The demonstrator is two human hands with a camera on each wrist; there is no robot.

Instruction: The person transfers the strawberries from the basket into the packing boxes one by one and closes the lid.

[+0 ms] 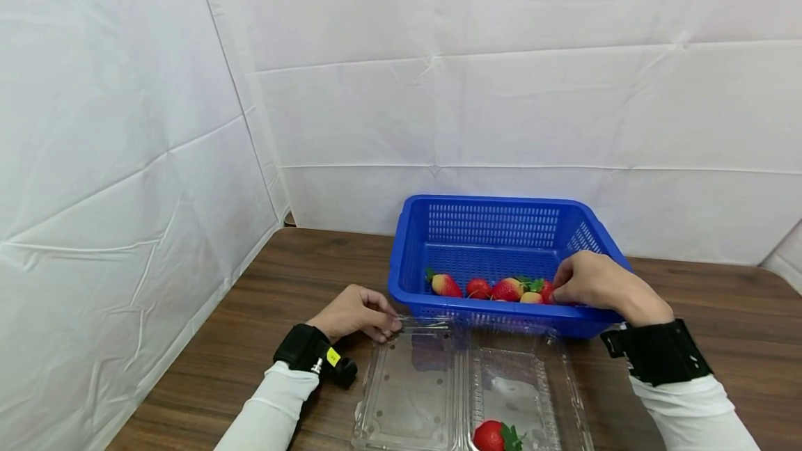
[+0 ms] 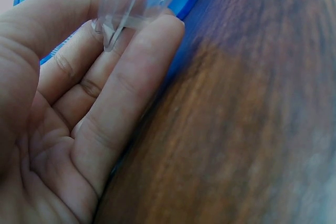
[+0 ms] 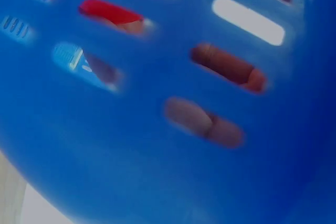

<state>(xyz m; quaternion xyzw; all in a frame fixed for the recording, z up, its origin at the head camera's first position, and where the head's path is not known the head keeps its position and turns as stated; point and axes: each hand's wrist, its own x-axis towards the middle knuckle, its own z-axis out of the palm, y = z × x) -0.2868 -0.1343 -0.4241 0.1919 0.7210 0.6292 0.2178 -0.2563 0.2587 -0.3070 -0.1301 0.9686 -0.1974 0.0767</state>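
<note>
A clear plastic clamshell box (image 1: 410, 395) lies unfolded on the table. My left hand (image 1: 357, 313) pinches its far left corner between thumb and fingers, and the left wrist view shows the plastic edge (image 2: 118, 19) at the fingertips. One strawberry (image 1: 489, 436) lies in the right half of the box. Behind the box stands a blue basket (image 1: 491, 303) with several strawberries (image 1: 506, 289) along its near side. My right hand (image 1: 595, 284) reaches over the basket's near right rim, its curled fingers at a strawberry (image 1: 547, 291). The basket wall partly hides those fingers (image 3: 226, 64) in the right wrist view.
The brown wooden table (image 1: 313, 263) runs under everything. White cloth walls (image 1: 351, 117) rise behind and on the left. The basket's near side stands right against the far edge of the plastic box.
</note>
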